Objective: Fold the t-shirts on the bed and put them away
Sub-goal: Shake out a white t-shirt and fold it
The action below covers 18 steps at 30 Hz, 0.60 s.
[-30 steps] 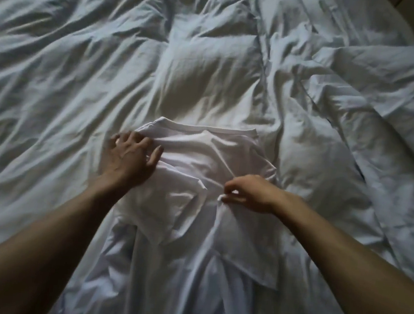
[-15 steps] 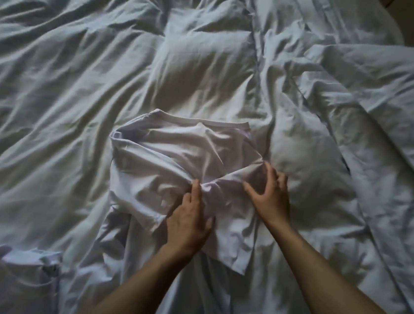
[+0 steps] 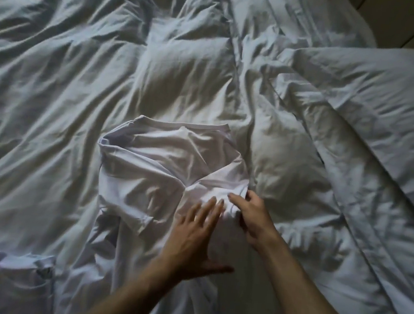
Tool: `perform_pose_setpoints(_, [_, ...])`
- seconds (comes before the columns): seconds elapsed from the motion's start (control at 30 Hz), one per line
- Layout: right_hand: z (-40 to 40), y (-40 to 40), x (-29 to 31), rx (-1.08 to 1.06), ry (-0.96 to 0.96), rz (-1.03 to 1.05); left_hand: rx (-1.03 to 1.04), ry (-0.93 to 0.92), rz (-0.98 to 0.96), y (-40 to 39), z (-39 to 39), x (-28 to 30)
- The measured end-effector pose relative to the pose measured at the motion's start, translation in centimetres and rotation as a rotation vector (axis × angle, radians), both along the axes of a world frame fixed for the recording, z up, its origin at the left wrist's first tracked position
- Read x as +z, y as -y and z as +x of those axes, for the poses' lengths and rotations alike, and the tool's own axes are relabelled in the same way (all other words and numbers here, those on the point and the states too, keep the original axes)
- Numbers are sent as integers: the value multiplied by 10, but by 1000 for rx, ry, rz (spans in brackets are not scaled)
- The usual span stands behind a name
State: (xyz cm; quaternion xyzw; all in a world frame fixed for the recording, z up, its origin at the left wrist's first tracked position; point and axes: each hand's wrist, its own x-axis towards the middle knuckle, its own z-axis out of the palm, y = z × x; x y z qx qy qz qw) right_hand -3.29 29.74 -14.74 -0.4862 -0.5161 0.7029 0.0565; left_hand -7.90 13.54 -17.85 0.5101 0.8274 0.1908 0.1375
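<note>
With the t-shirt (image 3: 162, 177) lying mid-bed (image 3: 54, 87), my left hand (image 3: 192, 235) has moved to its right fold, fingers flat, while my right hand (image 3: 251, 213) pinches that edge, so both sleeves are now folded inward.

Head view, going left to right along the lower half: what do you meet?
Second garment at the lower left corner → white t-shirt being folded → left hand flat on it → right hand pinching its right edge → rumpled duvet.
</note>
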Motion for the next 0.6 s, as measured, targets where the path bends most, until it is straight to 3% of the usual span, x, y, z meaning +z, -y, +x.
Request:
perform_pose_setpoints(0.07, [-21, 11, 17, 100, -125, -64, 252, 131, 101, -6, 14, 3])
perform_pose_setpoints(0.13, [-41, 15, 31, 187, -235, -202, 757, 429, 373, -15, 7, 21])
perform_pose_setpoints(0.2, [-55, 12, 38, 104, -301, -268, 1245, 780, 542, -9, -20, 15])
perform_pose_setpoints(0.27, [-55, -1, 22, -36, -79, 113, 1465, 1066, 641, 3, -50, 2])
perform_pose_setpoints(0.33, [-55, -3, -4, 6, 332, 514, 1453, 1135, 577, 23, -66, -8])
perform_pose_setpoints(0.4, [-49, 0, -24, 133, 501, 500, 1313, 1068, 479, 27, -64, -8])
perform_pose_setpoints(0.47, [-47, 6, -35, 206, 408, 391, 1179, 992, 474, 27, -60, -8])
perform_pose_setpoints(0.6, [-34, 18, -39, 225, 196, 351, 1222, 1060, 628, 23, -59, -19])
